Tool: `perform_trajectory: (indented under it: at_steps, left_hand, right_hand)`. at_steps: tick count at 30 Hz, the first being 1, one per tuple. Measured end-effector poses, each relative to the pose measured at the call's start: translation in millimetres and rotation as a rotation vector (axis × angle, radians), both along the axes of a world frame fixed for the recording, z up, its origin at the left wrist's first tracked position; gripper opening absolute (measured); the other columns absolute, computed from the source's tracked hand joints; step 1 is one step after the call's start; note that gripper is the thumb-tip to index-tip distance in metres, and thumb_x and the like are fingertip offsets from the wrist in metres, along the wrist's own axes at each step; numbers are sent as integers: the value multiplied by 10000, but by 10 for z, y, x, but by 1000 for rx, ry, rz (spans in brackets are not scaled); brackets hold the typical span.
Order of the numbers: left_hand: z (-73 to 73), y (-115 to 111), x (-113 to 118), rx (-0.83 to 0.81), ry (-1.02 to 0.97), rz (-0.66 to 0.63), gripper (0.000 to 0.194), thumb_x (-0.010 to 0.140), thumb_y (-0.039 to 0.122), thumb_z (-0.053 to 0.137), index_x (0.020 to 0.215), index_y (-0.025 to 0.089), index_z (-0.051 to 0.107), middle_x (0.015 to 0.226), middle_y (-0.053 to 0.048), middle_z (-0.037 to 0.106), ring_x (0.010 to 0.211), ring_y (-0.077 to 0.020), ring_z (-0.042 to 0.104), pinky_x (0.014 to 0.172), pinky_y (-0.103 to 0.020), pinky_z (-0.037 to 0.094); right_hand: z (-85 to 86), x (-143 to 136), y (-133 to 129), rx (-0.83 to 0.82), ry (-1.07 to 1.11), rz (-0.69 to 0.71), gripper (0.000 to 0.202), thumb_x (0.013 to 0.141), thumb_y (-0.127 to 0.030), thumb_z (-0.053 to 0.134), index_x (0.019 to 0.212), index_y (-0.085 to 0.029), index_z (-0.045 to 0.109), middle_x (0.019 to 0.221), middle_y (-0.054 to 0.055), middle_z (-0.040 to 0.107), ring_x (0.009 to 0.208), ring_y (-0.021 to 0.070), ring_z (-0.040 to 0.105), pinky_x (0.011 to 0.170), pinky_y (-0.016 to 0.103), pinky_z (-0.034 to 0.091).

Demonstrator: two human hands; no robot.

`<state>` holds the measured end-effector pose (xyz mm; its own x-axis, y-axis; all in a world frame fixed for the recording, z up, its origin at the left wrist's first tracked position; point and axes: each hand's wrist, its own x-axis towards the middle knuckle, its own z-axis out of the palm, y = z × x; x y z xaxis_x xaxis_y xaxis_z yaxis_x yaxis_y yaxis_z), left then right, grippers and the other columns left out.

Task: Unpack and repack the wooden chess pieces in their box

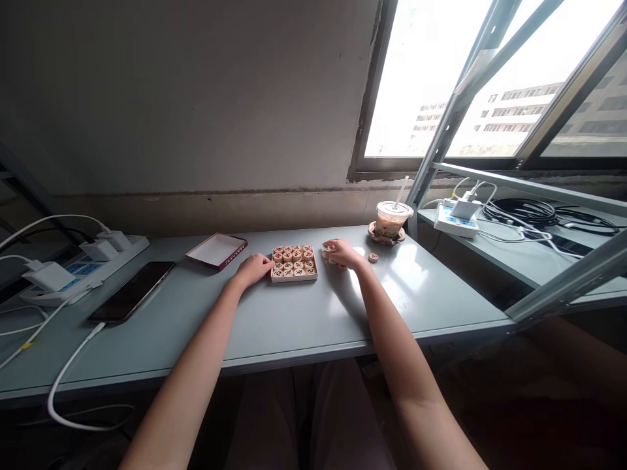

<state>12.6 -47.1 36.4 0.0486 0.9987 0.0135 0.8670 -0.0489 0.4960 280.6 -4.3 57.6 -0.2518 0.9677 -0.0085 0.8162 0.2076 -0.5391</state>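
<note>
Head view — box (294, 279) against left hand (253, 269), loose pieces (325, 254) under right hand (343, 252)

Light comes from the overexposed window (519, 65) at upper right; my desk (294, 320) has glare, the upper-left wall (196, 111) is dim.

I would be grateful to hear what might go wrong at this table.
The drink cup beyond the loose game piece might spill if the right hand bumps it. The left arm could perhaps snag the white cable looping past the table's front edge and tug the phone.
</note>
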Motion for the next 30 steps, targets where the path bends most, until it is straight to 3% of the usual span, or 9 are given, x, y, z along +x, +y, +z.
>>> perform_trajectory:
  at_steps: [3,6,11,13,16,19,24,28,30]
  left_hand:
    - [5,0,-14,-5,-23,-23,349,730,400,443,477,192,322,497,15,338,522,-123,313,521,-265,216]
    - [11,0,-29,-18,-54,-50,367,736,415,445,481,195,297,488,24,303,513,-117,292,520,-263,215]
    - [2,2,-37,-9,-71,-67,363,736,413,450,486,192,307,491,28,296,508,-110,263,515,-267,204]
    - [0,0,-37,-8,-75,-82,349,735,390,447,486,190,307,495,27,298,508,-108,265,518,-269,201]
    - [5,-8,-36,-15,-79,-82,329,732,353,439,496,190,278,497,32,263,503,-104,251,515,-272,189]
    - [14,-15,-39,-10,-73,-90,315,728,324,434,500,189,264,501,33,249,503,-102,242,515,-274,181]
    - [45,-25,-33,-40,-102,-73,338,757,365,421,493,187,308,495,24,319,505,-107,287,518,-266,201]
    - [62,-25,-23,-39,-134,-54,378,771,419,423,484,183,355,495,13,366,517,-116,324,520,-256,233]
    - [54,-19,-24,-33,-115,-55,399,776,450,422,488,183,353,501,15,364,517,-117,326,522,-255,241]
  right_hand:
    - [69,10,-50,-80,46,19,433,786,-260,608,1207,-166,571,902,73,641,526,88,510,460,213,411]
    - [101,-2,-71,-59,7,70,284,723,-174,649,1006,-150,655,889,54,633,518,70,496,441,187,395]
    - [29,-10,-11,111,-75,107,66,724,-164,632,760,-140,681,896,69,633,737,138,579,596,201,453]
    - [-4,-13,31,225,-86,73,103,749,-236,635,789,-159,691,1009,79,611,848,164,585,686,225,463]
    - [-14,-68,69,327,25,10,254,802,-394,593,931,-194,683,1142,79,553,828,157,593,707,264,469]
    - [14,-230,13,338,143,88,343,822,-478,556,1010,-211,662,1079,70,586,759,147,591,670,269,458]
    - [-15,-652,-250,329,47,299,306,851,-474,537,1029,-257,658,879,22,673,726,150,597,599,238,397]
    - [-121,-840,-346,468,-29,376,315,875,-403,541,1145,-257,614,1101,50,654,998,190,581,769,267,417]
    - [-133,-830,-326,472,-41,385,339,875,-352,549,1199,-255,579,1130,50,642,1025,189,570,782,266,414]
